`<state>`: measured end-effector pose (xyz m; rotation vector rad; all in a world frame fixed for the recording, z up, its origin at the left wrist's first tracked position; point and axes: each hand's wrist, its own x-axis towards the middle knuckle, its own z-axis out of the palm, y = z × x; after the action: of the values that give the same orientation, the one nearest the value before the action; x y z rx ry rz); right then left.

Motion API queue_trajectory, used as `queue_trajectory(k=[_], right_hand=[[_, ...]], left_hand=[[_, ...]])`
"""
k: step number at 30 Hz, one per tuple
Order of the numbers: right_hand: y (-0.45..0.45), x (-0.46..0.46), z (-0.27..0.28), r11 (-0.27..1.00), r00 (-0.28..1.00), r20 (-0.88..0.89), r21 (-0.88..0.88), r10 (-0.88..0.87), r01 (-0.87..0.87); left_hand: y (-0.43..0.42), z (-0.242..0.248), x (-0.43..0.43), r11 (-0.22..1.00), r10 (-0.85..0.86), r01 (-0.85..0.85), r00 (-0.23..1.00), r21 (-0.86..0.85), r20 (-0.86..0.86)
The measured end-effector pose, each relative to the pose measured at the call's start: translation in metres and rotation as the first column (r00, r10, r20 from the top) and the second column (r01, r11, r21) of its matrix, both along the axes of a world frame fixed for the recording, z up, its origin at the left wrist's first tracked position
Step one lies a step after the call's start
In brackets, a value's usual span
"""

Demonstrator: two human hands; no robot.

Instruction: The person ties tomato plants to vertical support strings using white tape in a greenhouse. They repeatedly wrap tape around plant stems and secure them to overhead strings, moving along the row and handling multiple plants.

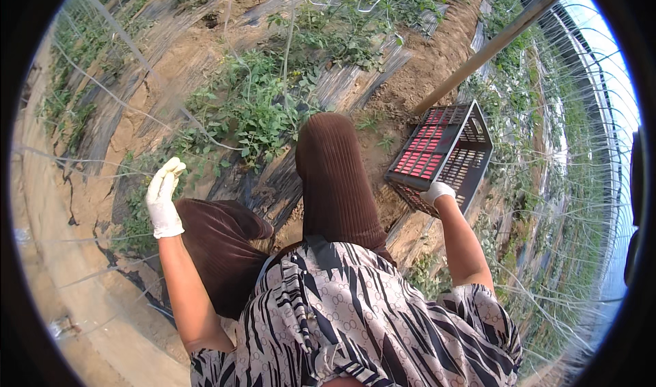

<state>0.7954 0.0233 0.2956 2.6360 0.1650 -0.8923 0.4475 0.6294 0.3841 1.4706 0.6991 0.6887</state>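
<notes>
My left hand, in a pale thin glove, is raised at the left with its fingers together and slightly bent; nothing shows in it. Strings and green leaves lie beside and below it. My right hand, gloved too, grips the near edge of a black slatted plastic crate. The crate is tilted on its side on the soil, with pink-red showing through the slats of one face. The fingertips of my right hand are partly hidden by the crate's rim.
Leafy tomato plants grow in front of my knees through black plastic mulch film. White strings hang among them. A slanting pole stands behind the crate. Further plant rows and greenhouse hoops run along the right; a bare soil path lies at left.
</notes>
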Motion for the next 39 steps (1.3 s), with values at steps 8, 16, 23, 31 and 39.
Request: queue_trajectory(k=[8, 16, 23, 31, 39], right_hand=[[0.232, 0.019, 0.149, 0.218, 0.971, 0.217, 0.957, -0.1, -0.191], [0.473, -0.047, 0.169, -0.107, 0.808, -0.053, 0.984, 0.587, 0.142], [0.529, -0.064, 0.058, -0.041, 0.731, -0.281, 0.92, 0.622, 0.389], [0.519, -0.042, -0.116, 0.452, 0.751, -0.647, 0.714, 0.133, 0.535], [0.608, -0.062, -0.18, 0.402, 0.835, -0.146, 0.911, 0.53, -0.096]], left_hand=[[0.026, 0.006, 0.119, 0.936, 0.044, 0.073, 0.946, 0.345, -0.32], [0.034, -0.023, 0.138, 0.899, -0.401, 0.409, 0.912, -0.159, 0.082], [0.053, -0.036, 0.143, 0.581, -0.478, 0.811, 0.263, -0.076, -0.838], [0.103, -0.031, 0.112, 0.926, 0.05, 0.128, 0.892, 0.356, -0.45], [0.107, -0.023, 0.102, 0.989, 0.135, -0.125, 0.982, 0.076, -0.134]])
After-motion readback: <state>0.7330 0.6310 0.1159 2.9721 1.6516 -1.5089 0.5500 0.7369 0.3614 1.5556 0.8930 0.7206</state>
